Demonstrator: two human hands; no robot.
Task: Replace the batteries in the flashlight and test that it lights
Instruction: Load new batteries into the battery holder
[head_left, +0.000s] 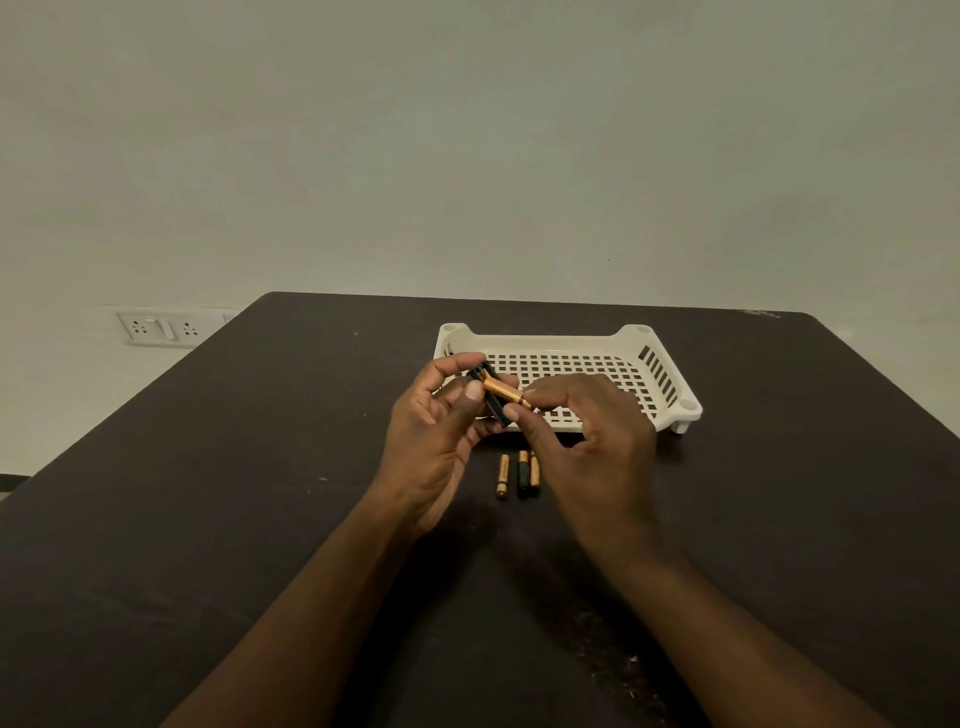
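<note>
dark wooden table (260, 519) carries a white slotted tray (660, 374) at one o'clock of the hands. left hand (441, 431) grips a black battery holder (491, 397); right hand (587, 431) pinches a copper battery (504, 391) against it. three loose batteries (519, 474) lie at six o'clock below.

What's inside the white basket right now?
The white basket shows only bare perforated floor. Its near-left part is hidden behind the left hand, right hand, battery holder and battery, so that part is unknown.
</note>
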